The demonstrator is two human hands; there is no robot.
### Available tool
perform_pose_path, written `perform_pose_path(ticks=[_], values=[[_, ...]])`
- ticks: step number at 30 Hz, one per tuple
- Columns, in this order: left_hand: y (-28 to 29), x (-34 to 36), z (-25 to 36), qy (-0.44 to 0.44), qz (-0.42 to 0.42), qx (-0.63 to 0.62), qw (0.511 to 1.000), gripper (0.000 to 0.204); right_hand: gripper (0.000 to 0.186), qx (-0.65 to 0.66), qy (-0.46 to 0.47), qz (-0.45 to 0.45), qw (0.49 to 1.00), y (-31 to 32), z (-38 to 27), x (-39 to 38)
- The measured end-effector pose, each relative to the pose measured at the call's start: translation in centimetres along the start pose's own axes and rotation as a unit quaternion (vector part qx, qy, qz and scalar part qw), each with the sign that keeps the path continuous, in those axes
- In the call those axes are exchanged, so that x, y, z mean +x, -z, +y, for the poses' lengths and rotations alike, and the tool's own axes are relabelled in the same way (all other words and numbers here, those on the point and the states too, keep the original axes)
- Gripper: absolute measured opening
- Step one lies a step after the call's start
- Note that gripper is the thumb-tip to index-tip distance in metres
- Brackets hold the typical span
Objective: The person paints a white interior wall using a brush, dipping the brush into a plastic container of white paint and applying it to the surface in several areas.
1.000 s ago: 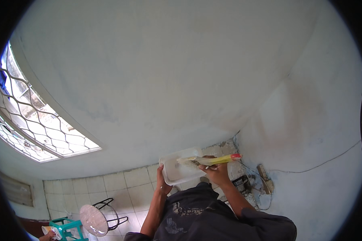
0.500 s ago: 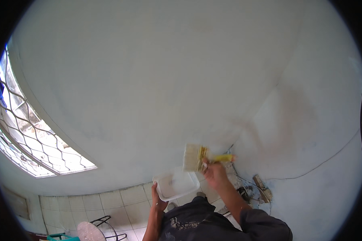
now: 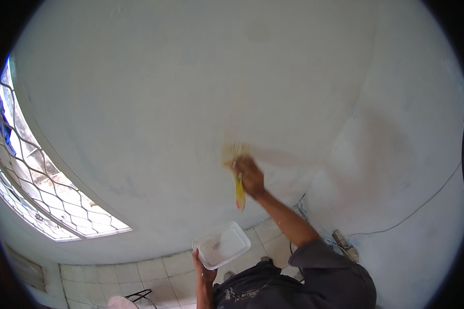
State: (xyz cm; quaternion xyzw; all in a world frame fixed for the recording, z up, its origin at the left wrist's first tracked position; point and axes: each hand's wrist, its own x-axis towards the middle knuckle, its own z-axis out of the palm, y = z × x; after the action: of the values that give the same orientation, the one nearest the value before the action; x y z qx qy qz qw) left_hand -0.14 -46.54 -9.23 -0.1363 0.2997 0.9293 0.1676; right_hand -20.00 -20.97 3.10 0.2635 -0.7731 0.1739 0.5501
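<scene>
So I'm working the wide brush (image 3: 234, 151) on the pale wall (image 3: 165, 103) right now, and by the look of it I'm in the middle of a stroke. The bristles are pointing up and seem to be pressing on the plaster, though they're blurry enough that I can't swear to full contact. My right hand (image 3: 249, 176) is closing around the brush low on its head, with the yellow handle hanging down below my fist.

My left hand (image 3: 206, 270) is gripping the clear plastic tub (image 3: 241, 243) by its near left corner, thumb up by the rim (the other fingers are hiding underneath, so I can't tell how far they're curling). The tub is sitting lower than the brush, just out from the wall and above the floor tiles (image 3: 154, 269), open side facing up at me. There's something smeary inside, but I can't make out how much.

As I'm judging it, the next move is calling for steady, even pressure through the right wrist, with the left hand holding the tub level and handy for a reload.
</scene>
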Motion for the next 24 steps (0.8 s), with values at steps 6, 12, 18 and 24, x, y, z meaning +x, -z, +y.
perform_pose_path(ticks=[6, 12, 18, 24], values=[[0.2, 0.1, 0.2, -0.044, 0.004, 0.015, 0.999, 0.071, 0.034, 0.126, -0.083, -0.235, 0.960, 1.0, 0.7, -3.5], [0.8, -0.7, 0.2, -0.033, 0.018, 0.017, 0.999, 0.070, 0.030, 0.012, -0.140, 0.177, 0.974, 10.2, 6.2, 17.2], [-0.1, 0.4, 0.7, -0.009, -0.002, 0.037, 0.999, 0.069, 0.025, -0.031, -0.062, 0.145, 0.987, 5.6, 7.8, 10.7], [0.1, 1.6, 0.8, 0.000, -0.005, 0.015, 1.000, 0.067, 0.039, 0.120, -0.123, -0.254, 0.952, 2.5, 0.1, -1.9]])
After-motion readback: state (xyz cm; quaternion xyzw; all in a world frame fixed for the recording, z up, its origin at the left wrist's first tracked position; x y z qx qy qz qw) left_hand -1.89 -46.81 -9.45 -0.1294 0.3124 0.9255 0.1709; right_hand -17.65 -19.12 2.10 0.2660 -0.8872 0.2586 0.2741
